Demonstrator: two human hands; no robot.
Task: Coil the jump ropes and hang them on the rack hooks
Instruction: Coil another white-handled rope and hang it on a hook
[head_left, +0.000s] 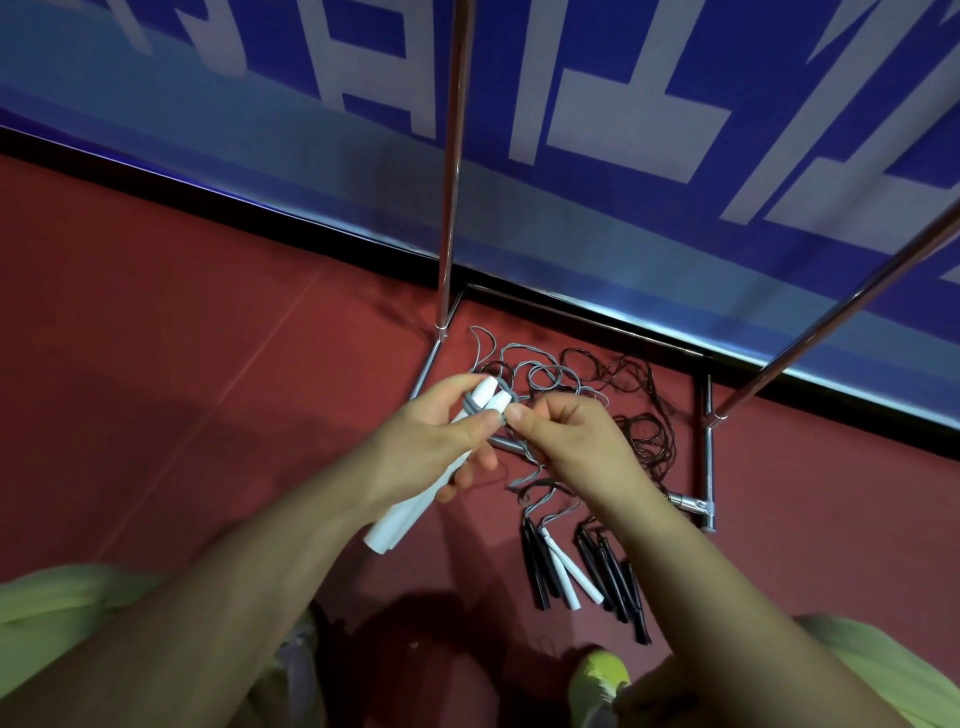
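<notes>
My left hand (441, 436) grips a pair of white jump-rope handles (400, 514), held together, with grey cord (475, 408) wound round their upper ends. My right hand (566, 441) pinches that grey cord right beside the handle tips. On the red floor below lie several more ropes: a tangle of grey cord (540, 376) and dark cord (644, 431), with another pair of white handles (569, 571) and several black handles (613, 582) side by side. The chrome rack's upright pole (452, 171) stands behind; no hooks are in view.
The rack's base frame (706, 447) lies on the red floor around the rope pile, and a slanted chrome bar (841, 312) crosses at the right. A blue banner wall (623, 156) stands close behind. My knees and a yellow-green shoe (597, 680) are at the bottom.
</notes>
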